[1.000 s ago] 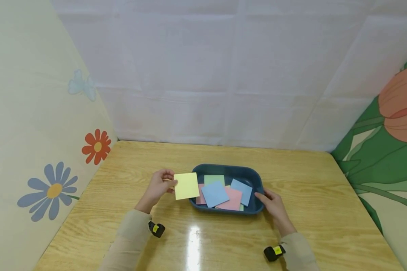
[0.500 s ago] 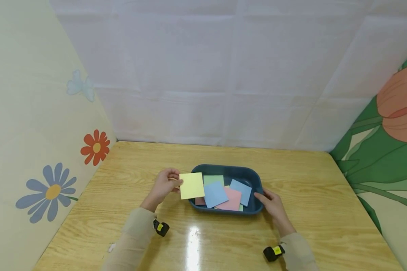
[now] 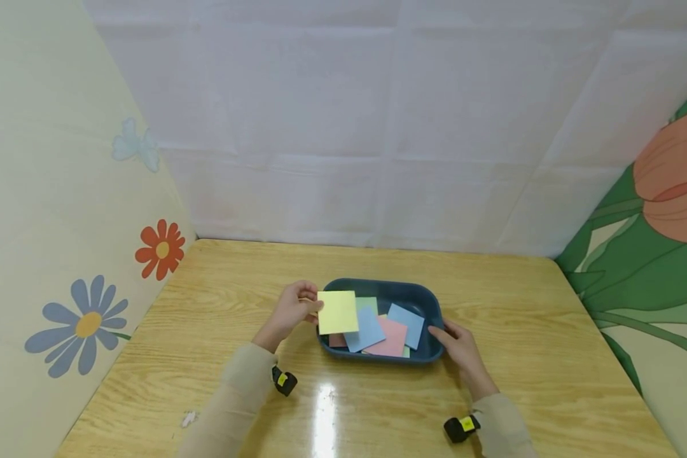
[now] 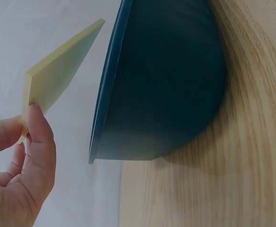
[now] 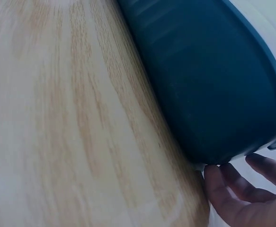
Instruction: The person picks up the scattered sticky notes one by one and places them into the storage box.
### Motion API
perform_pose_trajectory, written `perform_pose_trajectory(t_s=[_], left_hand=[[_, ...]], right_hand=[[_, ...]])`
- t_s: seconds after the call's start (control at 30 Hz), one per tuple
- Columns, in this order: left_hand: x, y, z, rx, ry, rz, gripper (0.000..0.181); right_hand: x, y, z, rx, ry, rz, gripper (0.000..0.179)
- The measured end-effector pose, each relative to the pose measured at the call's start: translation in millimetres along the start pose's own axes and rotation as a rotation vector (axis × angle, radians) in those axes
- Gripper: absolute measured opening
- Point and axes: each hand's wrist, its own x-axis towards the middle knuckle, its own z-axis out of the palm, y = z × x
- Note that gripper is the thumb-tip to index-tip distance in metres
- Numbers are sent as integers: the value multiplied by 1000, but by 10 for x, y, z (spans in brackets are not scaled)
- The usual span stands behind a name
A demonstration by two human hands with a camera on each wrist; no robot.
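My left hand pinches a yellow sticky note pad between thumb and fingers at its left edge. The pad is held above the left end of a dark blue plastic basin; in the left wrist view its thick edge shows, apart from the basin's rim. Inside the basin lie blue pads, a pink pad and a green pad, overlapping. At the basin's right end is my right hand, its thumb over the rim and its fingers against the outer wall.
The basin stands on a wooden table. A white cloth hangs behind the table's far edge, and flower-printed cloths flank both sides. A small white mark shows near the left sleeve.
My left hand has moved right with the yellow sticky note pad, from beside the basin's left rim to over its left end. The right hand and the basin have stayed in place.
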Motion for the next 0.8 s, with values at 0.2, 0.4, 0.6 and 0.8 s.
perform_pose_trajectory(t_s=[0.2,0.4,0.6,0.8], left_hand=[[42,19,98,2,-40,10,19],[69,33,190,21,-56,6,18],[94,41,261,31,-70,5,18],[96,168,315,25,-100,4,18]], right_hand=[[3,10,-2,5,0,2,52],[4,5,-9,12,-7,-1,53],[-3,-9,-9,13,-8,6,53],[1,1,-3,8,-2,5,53]])
